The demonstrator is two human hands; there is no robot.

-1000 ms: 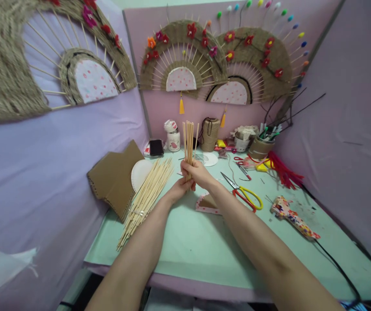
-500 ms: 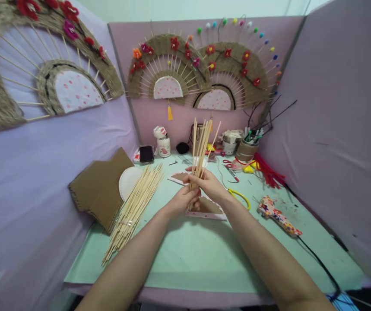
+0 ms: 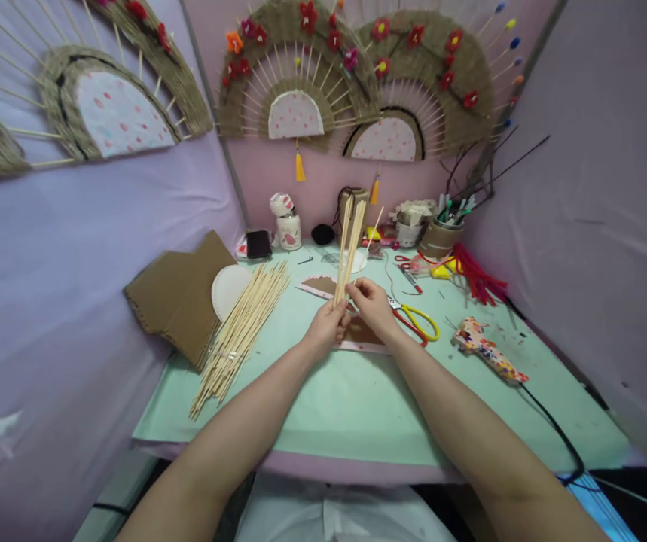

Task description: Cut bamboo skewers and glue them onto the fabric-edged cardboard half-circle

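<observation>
The sticks (image 3: pixel 349 245) stand nearly upright over the table's middle, their lower ends clenched in the left hand (image 3: pixel 328 325) while the right hand (image 3: pixel 373 307) pinches them just above. They are loose at the top, so a slack grip could scatter them. On the green table (image 3: pixel 357 406), a stick pile (image 3: pixel 241 331) and cardboard (image 3: pixel 179 301) lie by the left edge, scissors (image 3: pixel 416 320) lie to the right, and fans (image 3: pixel 294 83) hang on the pink walls.

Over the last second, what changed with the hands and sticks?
The stick bundle, upright and tight before, fanned out briefly and now tilts right, with one stick splayed out. The left hand and right hand keep hold of its lower end. The loose sticks, scissors and cardboard are unmoved.
</observation>
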